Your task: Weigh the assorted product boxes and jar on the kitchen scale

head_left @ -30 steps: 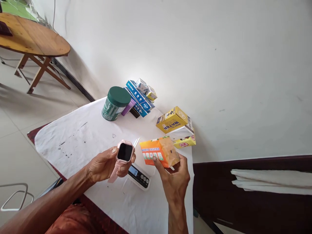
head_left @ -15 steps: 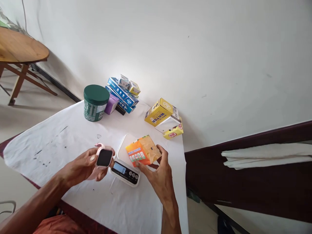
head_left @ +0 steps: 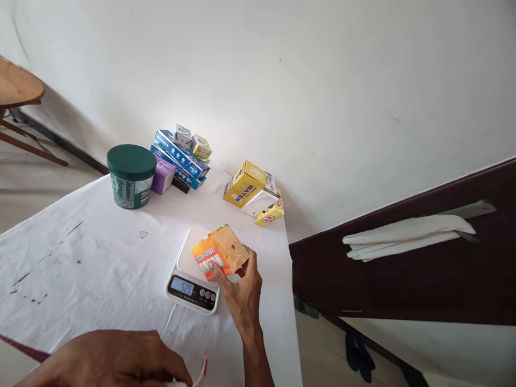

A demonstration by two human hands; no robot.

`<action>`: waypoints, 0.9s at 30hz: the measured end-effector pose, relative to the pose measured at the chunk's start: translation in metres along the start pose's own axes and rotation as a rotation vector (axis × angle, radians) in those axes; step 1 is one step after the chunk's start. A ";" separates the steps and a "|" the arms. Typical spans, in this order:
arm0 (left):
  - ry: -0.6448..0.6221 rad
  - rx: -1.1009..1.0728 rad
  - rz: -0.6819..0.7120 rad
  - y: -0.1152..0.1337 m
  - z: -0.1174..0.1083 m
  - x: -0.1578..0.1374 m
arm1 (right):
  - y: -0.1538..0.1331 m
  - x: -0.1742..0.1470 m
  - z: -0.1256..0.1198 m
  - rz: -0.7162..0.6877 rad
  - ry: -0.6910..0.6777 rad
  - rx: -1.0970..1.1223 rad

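A white digital kitchen scale [head_left: 176, 306] sits on the cloth, its lit display showing what looks like 525. My right hand [head_left: 242, 290] grips an orange tissue pack [head_left: 220, 250] by its near corner, thumb on the printed side. The pack is tilted over the scale's plate; whether it rests on it I cannot tell. Low in the view, close to the camera, my left hand [head_left: 116, 357] is curled with its back toward me. Part of a pink strap [head_left: 203, 371] shows beyond its fingers, belonging to the smartwatch whose face is hidden.
A green lidded tub [head_left: 132, 177], a purple pack [head_left: 163, 176] and stacked blue boxes [head_left: 181, 156] stand at the back left. Yellow boxes [head_left: 245, 185] are near the right edge of the white-covered table [head_left: 133, 279], by the wall. A folded white cloth [head_left: 403, 236] hangs at right.
My left hand has drawn down toward me with the smartwatch. The scale's reading went from 0 to about 525. My right hand still holds the tissue pack, and the view has shifted right.
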State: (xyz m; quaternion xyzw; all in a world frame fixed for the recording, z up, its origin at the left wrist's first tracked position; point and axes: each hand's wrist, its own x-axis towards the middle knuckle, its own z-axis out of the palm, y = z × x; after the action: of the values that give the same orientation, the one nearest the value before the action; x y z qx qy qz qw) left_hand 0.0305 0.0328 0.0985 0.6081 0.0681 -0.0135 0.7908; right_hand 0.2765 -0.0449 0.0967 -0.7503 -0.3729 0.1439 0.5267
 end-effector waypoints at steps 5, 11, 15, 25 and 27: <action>0.087 0.388 -0.252 -0.015 -0.021 0.008 | 0.005 0.000 -0.007 0.027 0.042 0.056; 0.190 0.741 -0.303 -0.035 -0.030 0.002 | 0.010 0.029 -0.031 0.053 0.259 0.054; 0.234 0.749 -0.270 -0.067 -0.032 -0.009 | 0.023 0.082 -0.031 0.003 0.267 0.020; 0.308 0.831 -0.137 -0.057 -0.035 -0.015 | 0.046 0.182 0.052 -0.032 0.265 -0.199; 0.246 0.807 -0.159 -0.029 -0.033 -0.003 | 0.050 0.192 0.063 -0.021 0.278 -0.221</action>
State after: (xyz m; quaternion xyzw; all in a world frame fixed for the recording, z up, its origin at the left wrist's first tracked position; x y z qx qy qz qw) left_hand 0.0214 0.0569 0.0625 0.8586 0.1981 -0.0274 0.4720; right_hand 0.3893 0.1258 0.0604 -0.8124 -0.3176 -0.0087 0.4889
